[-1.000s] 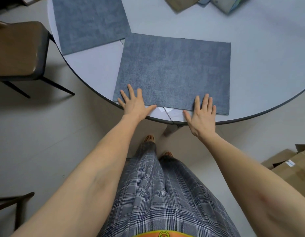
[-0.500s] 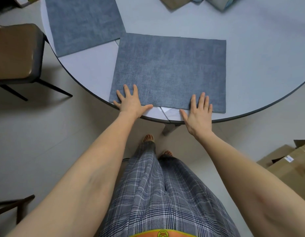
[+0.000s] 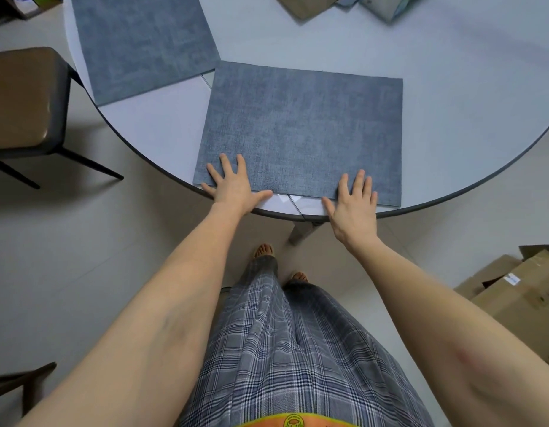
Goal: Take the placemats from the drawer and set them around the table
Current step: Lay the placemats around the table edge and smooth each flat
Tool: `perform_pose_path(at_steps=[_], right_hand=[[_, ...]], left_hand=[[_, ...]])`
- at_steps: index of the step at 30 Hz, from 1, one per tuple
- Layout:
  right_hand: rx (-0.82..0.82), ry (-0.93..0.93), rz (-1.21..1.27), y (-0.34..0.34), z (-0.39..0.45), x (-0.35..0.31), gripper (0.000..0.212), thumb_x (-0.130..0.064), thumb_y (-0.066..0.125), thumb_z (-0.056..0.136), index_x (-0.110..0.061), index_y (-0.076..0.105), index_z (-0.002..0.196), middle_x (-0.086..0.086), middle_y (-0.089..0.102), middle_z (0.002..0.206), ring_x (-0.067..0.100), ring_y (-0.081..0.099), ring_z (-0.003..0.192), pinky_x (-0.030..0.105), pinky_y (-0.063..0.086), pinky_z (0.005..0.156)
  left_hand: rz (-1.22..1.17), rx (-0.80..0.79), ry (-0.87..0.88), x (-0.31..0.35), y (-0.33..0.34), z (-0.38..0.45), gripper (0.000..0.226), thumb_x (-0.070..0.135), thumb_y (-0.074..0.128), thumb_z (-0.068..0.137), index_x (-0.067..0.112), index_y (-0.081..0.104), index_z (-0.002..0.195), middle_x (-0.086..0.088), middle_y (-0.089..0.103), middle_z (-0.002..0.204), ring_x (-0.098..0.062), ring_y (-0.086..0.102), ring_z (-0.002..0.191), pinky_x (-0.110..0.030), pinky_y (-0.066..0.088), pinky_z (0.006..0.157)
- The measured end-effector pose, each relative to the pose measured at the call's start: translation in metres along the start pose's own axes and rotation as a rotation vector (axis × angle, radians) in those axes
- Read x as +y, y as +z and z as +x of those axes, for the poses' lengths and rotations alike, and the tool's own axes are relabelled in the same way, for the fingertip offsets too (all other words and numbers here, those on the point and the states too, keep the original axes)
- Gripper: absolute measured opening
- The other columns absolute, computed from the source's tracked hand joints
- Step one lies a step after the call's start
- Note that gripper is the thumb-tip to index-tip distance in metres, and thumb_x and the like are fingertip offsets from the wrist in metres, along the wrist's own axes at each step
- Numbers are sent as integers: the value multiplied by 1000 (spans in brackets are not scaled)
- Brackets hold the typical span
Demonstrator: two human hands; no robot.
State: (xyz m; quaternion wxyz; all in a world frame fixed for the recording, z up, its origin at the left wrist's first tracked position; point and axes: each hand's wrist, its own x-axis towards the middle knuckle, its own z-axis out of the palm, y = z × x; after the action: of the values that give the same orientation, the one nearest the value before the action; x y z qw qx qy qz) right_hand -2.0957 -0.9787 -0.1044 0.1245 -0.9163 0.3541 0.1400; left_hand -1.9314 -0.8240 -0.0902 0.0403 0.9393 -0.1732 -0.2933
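The near placemat [image 3: 301, 134] lies flat at the 6 o'clock edge of the round surface [image 3: 452, 72], its front edge just short of the dark rim. Over the last second it has barely shifted against the surface: the mat's outline, the seam in the tabletop below it and the gap to the rim all match the earlier views, apart from the camera's own drift. That suggests the sliding is over and this is the final smoothing and squaring of the mat.

The left hand [image 3: 236, 188] rests flat on the mat's 7 o'clock corner, fingers straight and spread, thumb stretched along the front edge. The right hand [image 3: 353, 198] lies the same way near the 5 o'clock corner, fingers on the mat, palm over the rim. Neither grips anything.

At 10 o'clock a second placemat [image 3: 143, 41] is already laid, its corner nearly meeting the near mat's far left corner. So two places look set; the rest of the rim is out of view.

Further out, a brown chair [image 3: 23, 97] stands at 9 o'clock and cardboard boxes [image 3: 519, 291] sit on the floor at 4 o'clock.
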Motion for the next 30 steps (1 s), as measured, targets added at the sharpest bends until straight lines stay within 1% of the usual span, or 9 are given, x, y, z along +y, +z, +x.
perform_pose_path(at_steps=[3, 14, 21, 30], right_hand=[[-7, 10, 11, 1, -3, -1, 65, -46, 30, 100, -9, 12, 151, 23, -3, 158, 39, -2, 147, 52, 7, 118], [-6, 30, 28, 5, -5, -3, 67, -46, 30, 100, -9, 10, 152, 22, -6, 159, 38, -6, 147, 52, 4, 119], [-18, 31, 24, 3, -3, -1, 68, -48, 31, 99, -11, 9, 152, 20, -5, 159, 36, -6, 147, 50, 3, 119], [7, 39, 22, 5, -5, -4, 67, -47, 31, 100, -11, 9, 152, 20, -5, 159, 36, -5, 147, 50, 4, 120]], left_hand=[[0, -4, 8, -1, 0, -1, 114, 70, 60, 76, 20, -6, 155, -13, -17, 160, -44, -15, 144, -68, 5, 110], [-15, 27, 27, -4, 4, -4, 111, 69, 60, 78, 19, -3, 155, -12, -15, 160, -43, -13, 145, -68, 5, 111], [-22, 25, 26, -5, 3, -5, 111, 68, 60, 78, 19, -2, 155, -12, -14, 160, -44, -13, 145, -67, 5, 111], [-33, 24, 32, -5, 1, -7, 111, 69, 60, 77, 18, -2, 155, -13, -14, 160, -45, -12, 145, -68, 7, 111]])
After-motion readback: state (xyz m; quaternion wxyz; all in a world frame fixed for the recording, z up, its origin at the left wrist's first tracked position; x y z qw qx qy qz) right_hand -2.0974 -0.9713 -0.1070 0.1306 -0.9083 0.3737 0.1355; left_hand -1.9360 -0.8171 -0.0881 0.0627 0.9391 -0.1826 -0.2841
